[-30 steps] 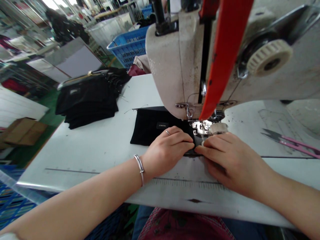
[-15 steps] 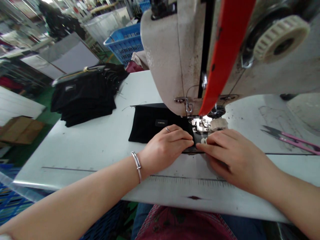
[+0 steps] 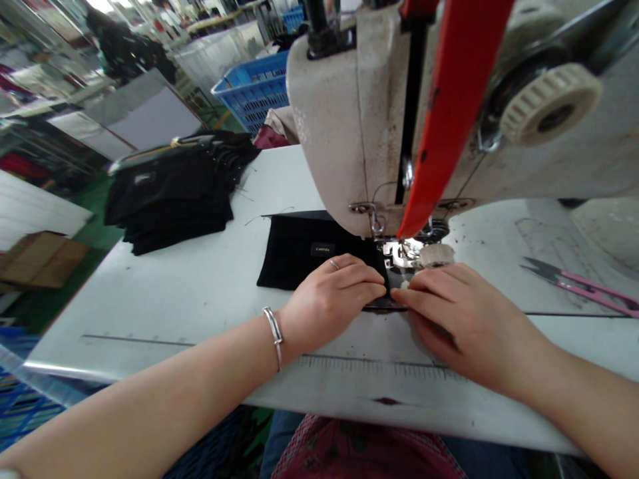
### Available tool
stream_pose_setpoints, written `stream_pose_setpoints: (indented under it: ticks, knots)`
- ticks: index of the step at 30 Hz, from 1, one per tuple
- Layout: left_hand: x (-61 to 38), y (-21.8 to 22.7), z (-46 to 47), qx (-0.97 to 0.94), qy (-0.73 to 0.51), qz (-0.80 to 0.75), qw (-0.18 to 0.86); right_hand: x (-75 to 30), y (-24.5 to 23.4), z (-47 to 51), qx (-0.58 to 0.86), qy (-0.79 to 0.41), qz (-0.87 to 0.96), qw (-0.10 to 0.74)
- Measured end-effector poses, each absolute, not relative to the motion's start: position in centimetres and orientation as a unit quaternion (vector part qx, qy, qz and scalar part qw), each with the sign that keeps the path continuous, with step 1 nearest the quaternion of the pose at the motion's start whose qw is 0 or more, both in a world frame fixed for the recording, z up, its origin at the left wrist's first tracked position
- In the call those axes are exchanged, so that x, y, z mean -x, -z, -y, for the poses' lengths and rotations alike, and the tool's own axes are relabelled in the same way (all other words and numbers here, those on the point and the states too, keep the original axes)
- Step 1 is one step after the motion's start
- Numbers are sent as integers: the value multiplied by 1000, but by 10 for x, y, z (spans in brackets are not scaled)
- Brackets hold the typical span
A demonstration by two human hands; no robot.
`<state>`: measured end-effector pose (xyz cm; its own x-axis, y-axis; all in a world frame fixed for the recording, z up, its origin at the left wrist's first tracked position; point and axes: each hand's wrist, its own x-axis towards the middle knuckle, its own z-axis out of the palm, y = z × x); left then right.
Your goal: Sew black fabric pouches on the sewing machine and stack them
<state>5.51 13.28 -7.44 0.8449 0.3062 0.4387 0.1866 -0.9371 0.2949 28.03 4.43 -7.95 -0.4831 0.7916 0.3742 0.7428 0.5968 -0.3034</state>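
A black fabric piece [image 3: 289, 256] with a small label [image 3: 323, 249] lies flat on the sewing machine bed, its right edge by the metal presser foot [image 3: 397, 254]. My left hand [image 3: 332, 293], with a ring and a bracelet, rests on its lower right part, fingers pressed together and gripping near that edge. Just across from it, my right hand [image 3: 459, 309] has its fingers curled, fingertips pinching at the fabric's right edge in front of the foot. The two hands' fingertips almost meet. The thumb tips are partly hidden.
The sewing machine head [image 3: 339, 126], with its red lever [image 3: 459, 113], stands over the fabric. A stack of black fabric pieces [image 3: 174, 193] sits at the table's left edge. Pink-handled thread snips [image 3: 579, 283] lie at right. Beyond are a blue basket [image 3: 254, 90] and a cardboard box [image 3: 42, 259].
The view has shifted slightly, so the machine and table appear a little lower. Both hands and the fabric keep practically the same places by the presser foot.
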Motion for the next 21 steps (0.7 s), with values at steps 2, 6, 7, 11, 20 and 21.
stream_pose_setpoints:
  ticks: [2,6,7,11,20,21]
  knots:
    - [-55,75,-133,-945,-260,-146,132,-279,79,-45,444,-48,865,230]
    - [-56,76,-133,-942,-268,-151,137,-279,78,-44,438,-60,868,225]
    - [-56,76,-132,-942,-269,-148,135,-279,78,-44,440,-67,865,232]
    - [-58,75,-131,-940,-265,-166,138,-283,79,-43,446,-76,851,265]
    - [-58,76,-132,-935,-292,-152,133,-280,80,-47,450,-90,861,219]
    - [-57,76,-132,-939,-283,-147,127,-280,80,-47,449,-91,862,219]
